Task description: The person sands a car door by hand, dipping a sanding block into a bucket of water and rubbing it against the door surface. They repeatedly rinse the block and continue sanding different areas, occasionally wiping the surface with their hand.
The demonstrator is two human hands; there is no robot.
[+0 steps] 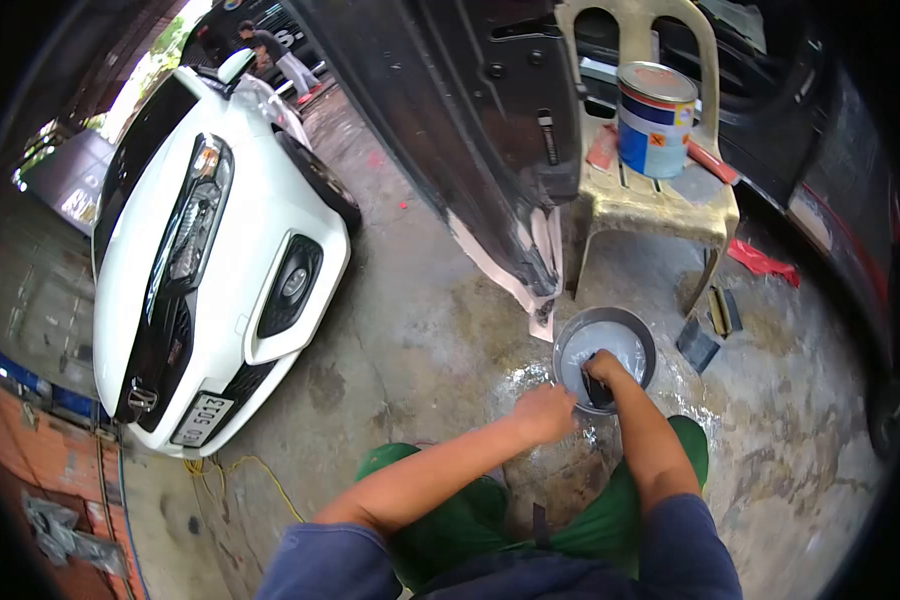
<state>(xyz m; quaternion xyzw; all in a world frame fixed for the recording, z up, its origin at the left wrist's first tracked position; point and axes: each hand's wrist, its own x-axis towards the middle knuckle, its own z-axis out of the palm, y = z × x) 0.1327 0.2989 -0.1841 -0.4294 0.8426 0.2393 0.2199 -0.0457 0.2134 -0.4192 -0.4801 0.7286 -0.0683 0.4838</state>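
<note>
A round grey basin of cloudy water stands on the wet floor in front of my knees. My right hand reaches into it, fingers closed on a dark piece of material at the water's surface. Just left of the basin's near rim is my left hand, with its fingers curled; whether it holds anything is hidden. Beyond the basin hangs a dark car door panel, its lower edge coated pinkish.
A worn plastic chair bears a blue paint can. Dark blocks and a red scrap lie on the floor at right. A white car stands at left; another person is far behind it.
</note>
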